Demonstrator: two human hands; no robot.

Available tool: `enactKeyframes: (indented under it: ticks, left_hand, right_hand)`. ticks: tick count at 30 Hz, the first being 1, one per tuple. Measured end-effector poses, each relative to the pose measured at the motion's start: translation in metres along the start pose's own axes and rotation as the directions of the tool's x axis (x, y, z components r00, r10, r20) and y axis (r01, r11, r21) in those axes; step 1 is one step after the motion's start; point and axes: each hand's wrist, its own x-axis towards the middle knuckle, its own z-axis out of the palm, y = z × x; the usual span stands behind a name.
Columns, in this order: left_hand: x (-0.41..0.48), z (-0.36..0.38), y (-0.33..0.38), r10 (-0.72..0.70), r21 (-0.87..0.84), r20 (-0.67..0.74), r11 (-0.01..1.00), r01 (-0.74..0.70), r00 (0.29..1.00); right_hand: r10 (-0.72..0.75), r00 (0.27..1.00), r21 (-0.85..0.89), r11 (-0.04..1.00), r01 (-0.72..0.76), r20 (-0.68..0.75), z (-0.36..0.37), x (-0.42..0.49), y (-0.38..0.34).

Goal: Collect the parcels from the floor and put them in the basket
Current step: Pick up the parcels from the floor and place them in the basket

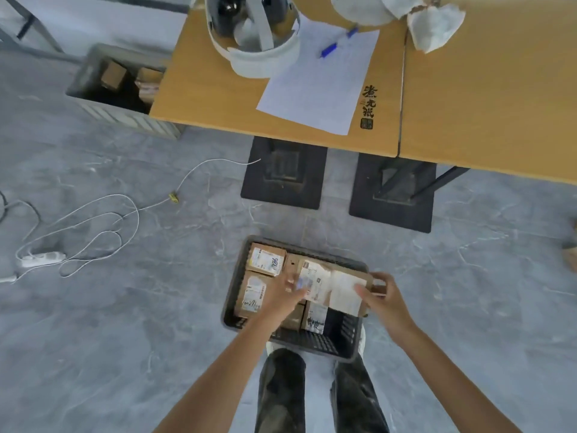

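Both arms reach down and forward over the basket (237, 285) on the floor. The right hand (382, 296) grips the right edge of a labelled parcel (331, 287) lying tilted on top of the other parcels (265, 260). The left hand (285, 292), fingers spread and blurred, rests at its left end; whether it grips I cannot tell.

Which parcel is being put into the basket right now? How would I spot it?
Find the dark basket on the floor before the person's feet. The cardboard parcel sits highest, tilted across its far right corner, held between the left hand and right hand; the others lie flat.
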Motion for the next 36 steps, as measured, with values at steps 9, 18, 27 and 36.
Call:
enactKeyframes:
  ticks: [9,18,27,36]
  left_hand:
    - [0.180,0.055,-0.186,-0.184,0.028,-0.115,0.982,0.189,0.976]
    - [0.344,0.062,-0.292,-0.336,-0.161,-0.182,0.937,0.309,0.924]
    - [0.362,0.079,-0.293,-0.312,-0.243,-0.084,0.927,0.284,0.946]
    - [0.366,0.066,-0.297,-0.487,-0.409,0.011,0.795,0.448,0.873]
  right_hand:
    - [0.213,0.977,-0.089,0.973,-0.214,-0.013,0.101,0.164,0.189]
    - [0.346,0.931,-0.146,0.933,-0.328,0.116,0.188,0.312,0.283]
    - [0.347,0.937,-0.088,0.935,-0.342,0.043,0.186,0.334,0.323]
    - [0.306,0.940,-0.306,0.919,-0.249,0.154,0.192,0.339,0.303]
